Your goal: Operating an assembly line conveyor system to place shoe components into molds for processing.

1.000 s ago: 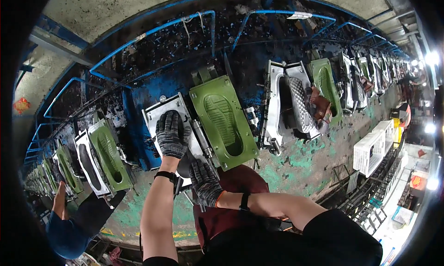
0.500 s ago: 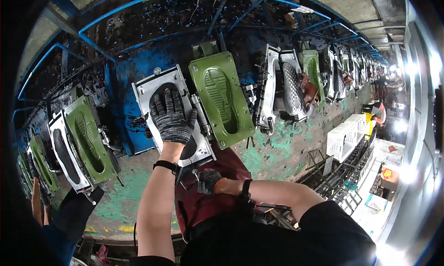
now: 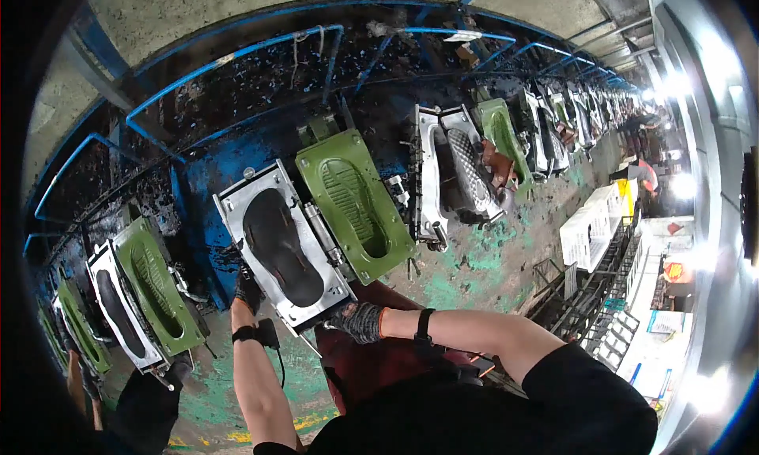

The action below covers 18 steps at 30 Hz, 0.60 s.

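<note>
Before me is an open shoe-sole mould with two halves: a silver plate (image 3: 247, 203) and a green plate (image 3: 320, 169), joined by a hinge. A black sole-shaped piece (image 3: 282, 249) fills the silver plate's cavity. The green half's cavity shows a ribbed tread pattern. Both hands wear dark grey knitted gloves. At the silver plate's lower left side is my left hand (image 3: 247, 290), its fingers mostly hidden by the mould. My right hand (image 3: 360, 323) is closed at the plate's near right corner; what lies inside its fingers is hidden.
Similar moulds run in a row to both sides; the nearest right one (image 3: 429, 170) holds a grey metal last (image 3: 472, 166). Blue rails (image 3: 237, 56) run behind. White crates (image 3: 589, 230) stand at right by a black metal rack (image 3: 585, 297). Another person's arm (image 3: 77, 380) shows at far left.
My left hand has left the black piece and dropped to the silver plate's left side. The right hand has come up against the plate's near corner, and its metal handle is now hidden. The view has shifted.
</note>
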Motion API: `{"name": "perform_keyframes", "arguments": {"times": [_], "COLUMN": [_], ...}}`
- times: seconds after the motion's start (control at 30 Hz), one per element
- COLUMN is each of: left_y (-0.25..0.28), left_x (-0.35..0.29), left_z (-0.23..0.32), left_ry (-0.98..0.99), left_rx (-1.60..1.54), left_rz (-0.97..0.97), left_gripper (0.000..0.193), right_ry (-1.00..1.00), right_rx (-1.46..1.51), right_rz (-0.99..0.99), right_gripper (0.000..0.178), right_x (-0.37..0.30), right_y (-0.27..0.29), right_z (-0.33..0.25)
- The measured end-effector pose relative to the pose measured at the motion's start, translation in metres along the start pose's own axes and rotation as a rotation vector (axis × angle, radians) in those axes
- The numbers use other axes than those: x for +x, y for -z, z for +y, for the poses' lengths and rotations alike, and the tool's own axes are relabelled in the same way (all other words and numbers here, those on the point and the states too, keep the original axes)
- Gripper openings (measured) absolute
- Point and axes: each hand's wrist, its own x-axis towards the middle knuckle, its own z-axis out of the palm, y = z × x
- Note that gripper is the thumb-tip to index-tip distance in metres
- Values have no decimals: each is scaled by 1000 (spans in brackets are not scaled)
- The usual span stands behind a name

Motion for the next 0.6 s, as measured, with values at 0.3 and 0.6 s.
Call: {"name": "perform_keyframes", "arguments": {"times": [0.3,0.6], "left_y": [-305,-800], "left_x": [-168,-149], "left_z": [58,-77], "left_ry": [-1034,-1312], "left_rx": [351,1383], "left_rz": [560,-265], "left_gripper": [49,56], "right_ry": [-326,-1165], "right_rx": [88,300], "right_rz": [556,1389], "right_gripper": [37,44], "right_x": [-183,-422], "right_y": [124,198], "right_z": [86,291]}}
